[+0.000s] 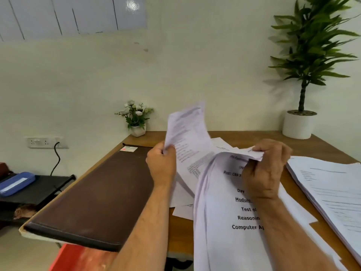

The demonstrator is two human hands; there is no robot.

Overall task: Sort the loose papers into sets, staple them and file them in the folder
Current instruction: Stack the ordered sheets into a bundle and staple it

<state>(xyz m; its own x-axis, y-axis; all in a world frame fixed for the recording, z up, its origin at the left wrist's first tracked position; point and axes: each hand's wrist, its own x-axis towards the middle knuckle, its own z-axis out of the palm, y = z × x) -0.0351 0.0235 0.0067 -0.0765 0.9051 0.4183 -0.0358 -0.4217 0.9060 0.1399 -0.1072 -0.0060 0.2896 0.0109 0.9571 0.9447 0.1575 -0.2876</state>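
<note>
While the sorting was plainly under way, the left hand [161, 165] pinched a printed sheet [187, 137] by its lower edge at mid-frame, lifting it upright and curling, apparently to peel it away from the rest. The right hand [267, 169] had its fingers curled round the top edge of a sheaf of papers [224, 212] headed by a title page, holding it clear of the table [244, 134], probably so pages could be separated into a set. More loose sheets [182, 211] lay beneath on the wood. A thick stack of papers [332, 192] rested flat at the right edge of the frame. Left of the hands, the brown folder [97, 196] lay closed, ready for filing. No stapler could be seen.
</note>
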